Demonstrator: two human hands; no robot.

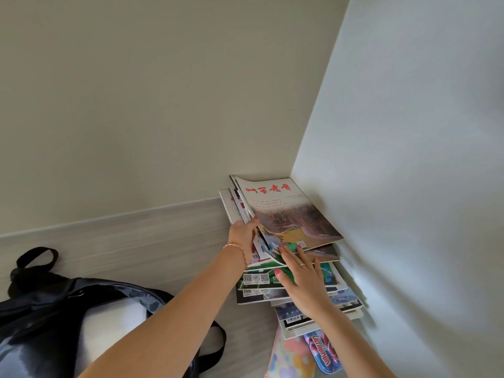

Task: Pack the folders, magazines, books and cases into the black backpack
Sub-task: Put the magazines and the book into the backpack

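A stack of magazines (pixel 289 285) lies in the corner by the right wall. My left hand (pixel 242 237) grips the left edge of the top few magazines (pixel 286 214), whose cover has red characters, and they are tilted up off the pile. My right hand (pixel 302 279) lies flat with fingers spread on the green magazine below. The black backpack (pixel 68 317) sits at the lower left with its top open and a pale inside showing. A blue-and-red pencil case (pixel 323 353) and a pastel flowered folder (pixel 289 358) lie under the near end of the stack.
A grey wood-grain surface (pixel 136 241) carries everything and meets a cream wall at the back. A white wall (pixel 409 186) closes off the right side, right against the stack. The backpack's carry loop (pixel 35 259) and a strap (pixel 215 347) lie on the surface.
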